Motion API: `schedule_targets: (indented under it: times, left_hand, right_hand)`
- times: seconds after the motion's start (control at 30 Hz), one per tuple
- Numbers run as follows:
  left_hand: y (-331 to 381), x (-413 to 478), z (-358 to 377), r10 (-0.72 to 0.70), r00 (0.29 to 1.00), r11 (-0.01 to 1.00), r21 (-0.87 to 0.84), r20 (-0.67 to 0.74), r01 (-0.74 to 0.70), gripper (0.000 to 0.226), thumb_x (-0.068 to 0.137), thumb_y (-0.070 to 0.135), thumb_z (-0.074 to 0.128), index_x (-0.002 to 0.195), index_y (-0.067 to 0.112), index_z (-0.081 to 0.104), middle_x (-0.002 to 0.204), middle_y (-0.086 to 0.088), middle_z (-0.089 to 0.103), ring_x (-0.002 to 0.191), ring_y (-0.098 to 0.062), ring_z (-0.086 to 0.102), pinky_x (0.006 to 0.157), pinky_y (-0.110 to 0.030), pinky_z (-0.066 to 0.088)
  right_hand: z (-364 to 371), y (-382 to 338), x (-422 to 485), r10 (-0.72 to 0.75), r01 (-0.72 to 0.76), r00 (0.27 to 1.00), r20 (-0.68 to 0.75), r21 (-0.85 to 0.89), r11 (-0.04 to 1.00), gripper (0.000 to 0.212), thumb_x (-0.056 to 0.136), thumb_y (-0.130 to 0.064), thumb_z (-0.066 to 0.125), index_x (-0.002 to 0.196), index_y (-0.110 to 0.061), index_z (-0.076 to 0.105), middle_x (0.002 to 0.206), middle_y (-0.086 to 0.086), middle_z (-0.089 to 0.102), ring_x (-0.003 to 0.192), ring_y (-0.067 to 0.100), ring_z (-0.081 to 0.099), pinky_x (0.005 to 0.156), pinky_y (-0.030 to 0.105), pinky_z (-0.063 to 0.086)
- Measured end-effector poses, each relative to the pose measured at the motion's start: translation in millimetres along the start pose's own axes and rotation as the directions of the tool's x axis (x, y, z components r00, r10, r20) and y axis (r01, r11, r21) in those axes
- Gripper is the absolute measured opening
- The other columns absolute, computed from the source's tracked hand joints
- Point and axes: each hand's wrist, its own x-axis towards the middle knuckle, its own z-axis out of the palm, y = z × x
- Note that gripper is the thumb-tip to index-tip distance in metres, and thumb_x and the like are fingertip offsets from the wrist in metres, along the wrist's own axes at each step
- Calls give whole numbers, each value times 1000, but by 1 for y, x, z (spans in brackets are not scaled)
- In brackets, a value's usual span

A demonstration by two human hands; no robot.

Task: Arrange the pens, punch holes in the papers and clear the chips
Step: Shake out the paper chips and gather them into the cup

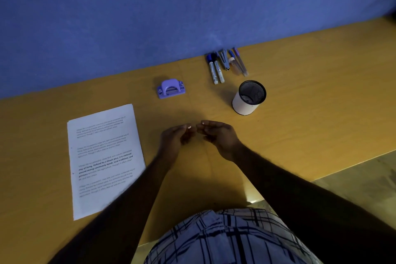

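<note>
A stack of printed white papers (pixel 105 156) lies on the left of the wooden table. Beyond it, near the wall, sits a purple hole punch (pixel 170 88). Several pens and markers (pixel 227 64) lie side by side against the blue wall. A white pen holder with a black mesh inside (pixel 248 97) stands upright in front of them. My left hand (pixel 175 138) and my right hand (pixel 218 136) hover over the table's middle, fingertips facing each other a small gap apart, fingers loosely curled, nothing in them.
The wooden table (pixel 310 113) runs along a blue wall (pixel 150 17). Its front edge cuts diagonally at the right, with floor below. My checked shirt fills the bottom of the view.
</note>
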Motion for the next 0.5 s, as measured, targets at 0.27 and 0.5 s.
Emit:
schedule_targets:
  times: [0.27,0.5]
  left_hand:
    - [40,22,57,24,982,998,-61,189,-13,23,95,18,52,94,16,75,97,-9,76,96,-23,72,71,-25,55]
    - [75,52,132,166,966,964,173,196,-201,17,92,8,57,88,8,73,80,-8,74,73,-13,70,68,-28,57]
  right_hand:
    - [-36,-64,-15,-265,258,962,-68,-98,961,21,93,0,55,100,-10,71,100,8,75,93,18,72,73,24,55]
    - [-84,-126,-12,-457,381,874,-168,-348,857,33,84,9,59,81,-19,75,89,13,74,85,22,69,87,41,55]
